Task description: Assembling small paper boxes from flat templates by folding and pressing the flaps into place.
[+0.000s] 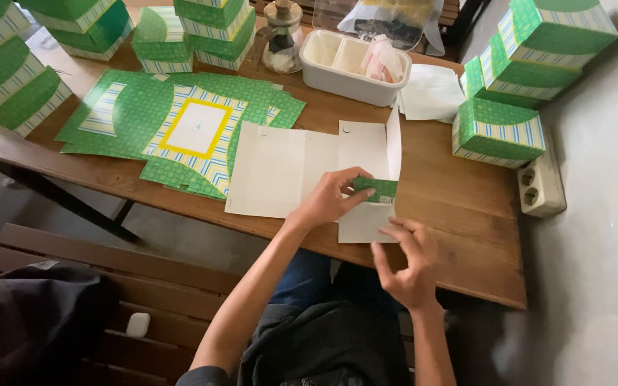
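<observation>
A flat cardboard box blank (287,168) lies white side up on the wooden table (459,214). My left hand (330,200) pinches its small green flap (377,189), folded up at the near right. My right hand (405,261) hovers just below the blank's near edge, fingers curled and holding nothing. A stack of unfolded green patterned blanks (180,129) with a white window lies to the left of the blank.
Finished green boxes stand stacked at the far left (8,68), the back middle (202,28) and the right (516,78). A white plastic tray (352,64), a glass jar (282,36), white papers (430,93), a wall socket strip (541,186) and a wooden bench (130,286) surround the work spot.
</observation>
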